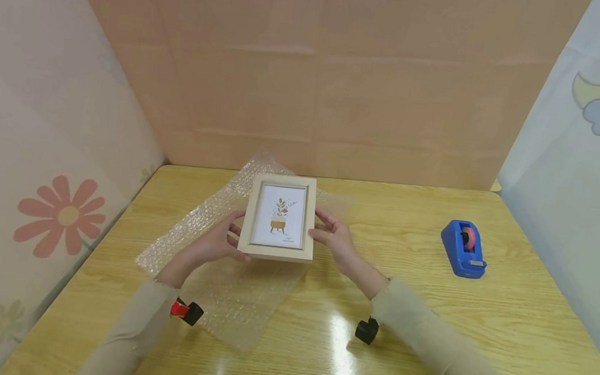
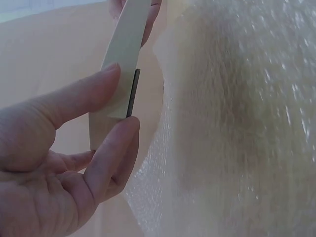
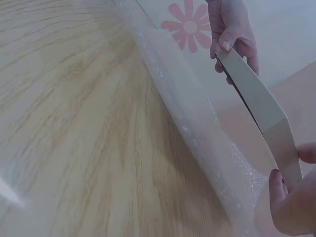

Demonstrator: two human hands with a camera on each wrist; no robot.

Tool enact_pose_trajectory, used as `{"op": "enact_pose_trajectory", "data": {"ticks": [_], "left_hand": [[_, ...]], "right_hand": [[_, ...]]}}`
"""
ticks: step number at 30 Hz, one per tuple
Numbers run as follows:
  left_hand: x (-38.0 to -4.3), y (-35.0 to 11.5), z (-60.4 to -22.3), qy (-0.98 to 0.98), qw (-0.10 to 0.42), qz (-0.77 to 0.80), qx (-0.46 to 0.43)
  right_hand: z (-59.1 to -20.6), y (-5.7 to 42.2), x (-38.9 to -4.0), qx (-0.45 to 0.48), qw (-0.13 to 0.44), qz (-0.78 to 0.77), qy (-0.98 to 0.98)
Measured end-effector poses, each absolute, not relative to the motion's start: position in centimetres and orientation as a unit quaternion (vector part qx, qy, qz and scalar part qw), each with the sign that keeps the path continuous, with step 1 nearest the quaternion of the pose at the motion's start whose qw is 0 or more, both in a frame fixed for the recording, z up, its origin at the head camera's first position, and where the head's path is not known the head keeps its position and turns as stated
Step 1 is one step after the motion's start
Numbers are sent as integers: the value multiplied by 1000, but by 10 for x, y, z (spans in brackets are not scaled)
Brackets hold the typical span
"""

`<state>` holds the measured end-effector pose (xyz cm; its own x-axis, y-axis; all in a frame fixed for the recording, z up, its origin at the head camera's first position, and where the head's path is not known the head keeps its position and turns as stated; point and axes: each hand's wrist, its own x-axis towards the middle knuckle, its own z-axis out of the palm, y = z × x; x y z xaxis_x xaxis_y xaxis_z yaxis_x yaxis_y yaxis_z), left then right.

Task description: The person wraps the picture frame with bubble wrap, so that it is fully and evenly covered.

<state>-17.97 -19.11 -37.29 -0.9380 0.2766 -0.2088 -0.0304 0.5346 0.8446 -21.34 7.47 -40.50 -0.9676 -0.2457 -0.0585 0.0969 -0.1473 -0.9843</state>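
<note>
Both hands hold a light wooden picture frame (image 1: 282,217) by its two sides, its printed plant picture turned up toward the head camera. My left hand (image 1: 216,241) grips the left edge, and in the left wrist view its thumb presses the frame's side while the fingers lie at the back. On the right edge, my right hand (image 1: 336,242) pinches the frame between thumb and fingers. A sheet of bubble wrap (image 1: 236,301) lies spread on the table under the frame, which hangs above it in both wrist views.
A blue tape dispenser (image 1: 460,249) with a pink roll stands on the wooden table (image 1: 408,233) at the right. A tan backdrop (image 1: 314,81) rises behind the table's far edge. Patterned walls (image 1: 21,127) flank both sides.
</note>
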Motion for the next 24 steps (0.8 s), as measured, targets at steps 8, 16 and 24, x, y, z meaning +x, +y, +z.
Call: {"op": "enact_pose_trajectory", "data": {"ticks": [8, 16, 24], "left_hand": [[-178, -217, -384, 857, 159, 483, 83], [-181, -244, -400, 854, 176, 482, 83], [-182, -254, -407, 856, 184, 478, 73]], "right_hand": [[-413, 53, -213, -67, 119, -726, 674], [-424, 27, -211, -57, 92, -717, 689], [-433, 12, -212, -66, 101, -722, 681]]}}
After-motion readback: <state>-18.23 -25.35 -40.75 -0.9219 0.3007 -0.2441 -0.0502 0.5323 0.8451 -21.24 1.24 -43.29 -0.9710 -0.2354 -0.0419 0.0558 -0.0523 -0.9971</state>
